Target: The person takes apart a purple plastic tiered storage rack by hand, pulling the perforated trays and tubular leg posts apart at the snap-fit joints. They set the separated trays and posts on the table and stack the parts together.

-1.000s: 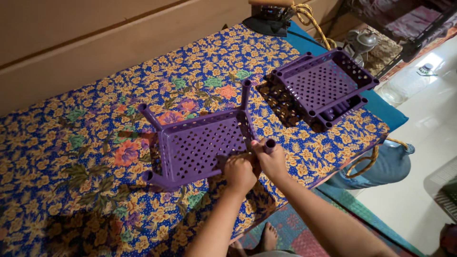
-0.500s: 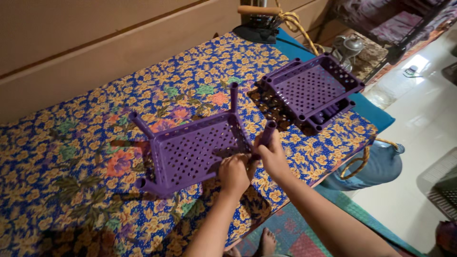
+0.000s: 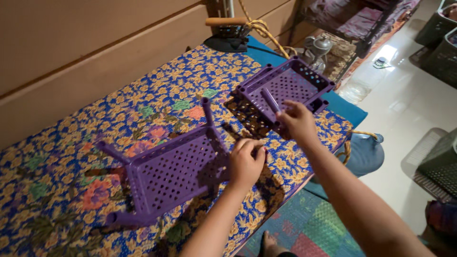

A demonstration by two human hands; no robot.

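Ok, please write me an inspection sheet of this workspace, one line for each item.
Surface: table covered by a blue and yellow floral cloth.
Job's things: purple perforated shelf tray with posts standing up; second purple tray beside it; loose purple post.
Clutter: old iron with wooden handle at the far edge.
Hands: left hand on the near tray's corner; right hand holds the loose post in its fingers.
Cables: yellow rope near the iron.
Surroundings: wooden wall, white tiled floor, dark baskets, patterned mat.
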